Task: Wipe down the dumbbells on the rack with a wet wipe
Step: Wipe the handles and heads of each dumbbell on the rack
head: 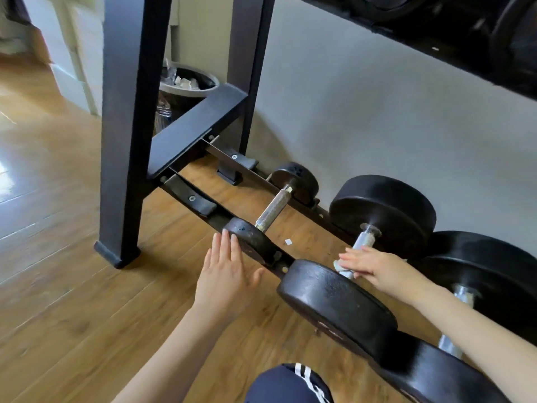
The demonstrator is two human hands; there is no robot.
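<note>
Low black steel rack (203, 205). The right hand (374, 267), arm extended, presses a crumpled white wet wipe (339, 266) around the knurled metal handle of the middle black round-headed dumbbell (383, 210). The left hand (225, 270), fingers straight, rests flat beside the smaller dumbbell (255, 239).

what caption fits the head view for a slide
Right hand rubs a wet wipe along a dumbbell handle on the bottom rack while the open left hand touches a smaller dumbbell.
</note>
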